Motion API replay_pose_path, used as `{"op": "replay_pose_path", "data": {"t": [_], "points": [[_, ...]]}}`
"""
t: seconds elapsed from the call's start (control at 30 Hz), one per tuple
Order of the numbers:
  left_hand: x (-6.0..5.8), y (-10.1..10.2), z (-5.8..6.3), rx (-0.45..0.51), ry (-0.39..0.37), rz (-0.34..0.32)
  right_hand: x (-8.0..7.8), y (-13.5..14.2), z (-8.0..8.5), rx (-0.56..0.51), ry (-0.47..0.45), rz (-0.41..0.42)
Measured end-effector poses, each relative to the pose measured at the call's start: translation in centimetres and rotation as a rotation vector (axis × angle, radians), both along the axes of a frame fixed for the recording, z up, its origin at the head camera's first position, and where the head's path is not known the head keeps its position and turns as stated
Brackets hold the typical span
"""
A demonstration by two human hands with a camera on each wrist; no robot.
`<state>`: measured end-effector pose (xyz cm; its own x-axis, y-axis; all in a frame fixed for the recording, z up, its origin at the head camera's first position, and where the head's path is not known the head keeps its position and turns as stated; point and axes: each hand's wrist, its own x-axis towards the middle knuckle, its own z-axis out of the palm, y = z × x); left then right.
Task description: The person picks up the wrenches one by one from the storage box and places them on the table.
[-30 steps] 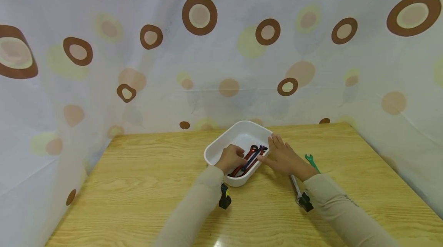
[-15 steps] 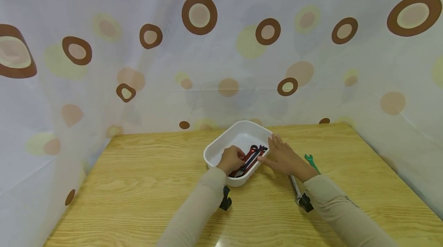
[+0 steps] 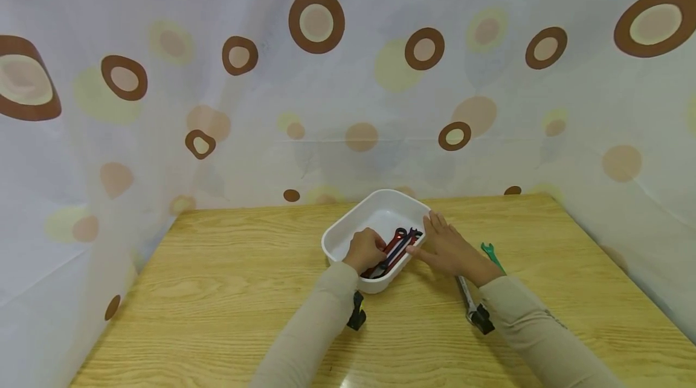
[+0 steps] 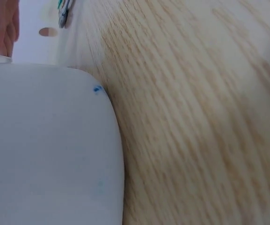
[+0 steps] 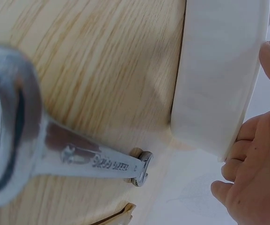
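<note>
A white plastic tray [image 3: 348,222] stands on the wooden table with several wrenches along its right side. Reaching into it, my left hand [image 3: 365,250] has its fingertips curled on a red wrench [image 3: 395,240], whose near end the hand partly hides. A dark blue wrench [image 3: 400,249] lies alongside, with another red wrench beyond it by the tray wall. My right hand [image 3: 447,250] rests on the tray's right rim with straight fingers, the thumb on the edge. In the right wrist view, that hand's fingertips [image 5: 233,171] lie along the rim. The left wrist view shows mostly the tray's outer wall [image 4: 46,145].
On the table [image 3: 228,291], a silver wrench [image 3: 465,297] lies beneath my right wrist, its ring end large in the right wrist view. A green wrench [image 3: 492,255] lies just beyond that wrist. A patterned curtain [image 3: 359,74] hangs behind and at both sides.
My left hand has lowered slightly and its fingers have closed in on the red wrench. The right hand has kept its place on the rim, and the tray has not moved.
</note>
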<state>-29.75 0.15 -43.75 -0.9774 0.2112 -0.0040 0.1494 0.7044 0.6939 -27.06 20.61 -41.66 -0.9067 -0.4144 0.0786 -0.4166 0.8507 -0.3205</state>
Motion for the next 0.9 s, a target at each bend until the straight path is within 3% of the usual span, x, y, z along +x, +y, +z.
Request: {"op": "replay_pose_path", "data": {"t": [0.4, 0.67, 0.9], "points": [[-0.1, 0.14, -0.01, -0.02, 0.006, 0.016, -0.37, 0.24, -0.33, -0.006, -0.003, 0.01], [-0.36, 0.42, -0.06, -0.064, 0.05, 0.005, -0.52, 0.3, -0.18, -0.011, -0.014, 0.005], [-0.41, 0.24, -0.33, 0.027, 0.009, 0.006, -0.37, 0.3, -0.3, -0.021, -0.023, 0.0]]}}
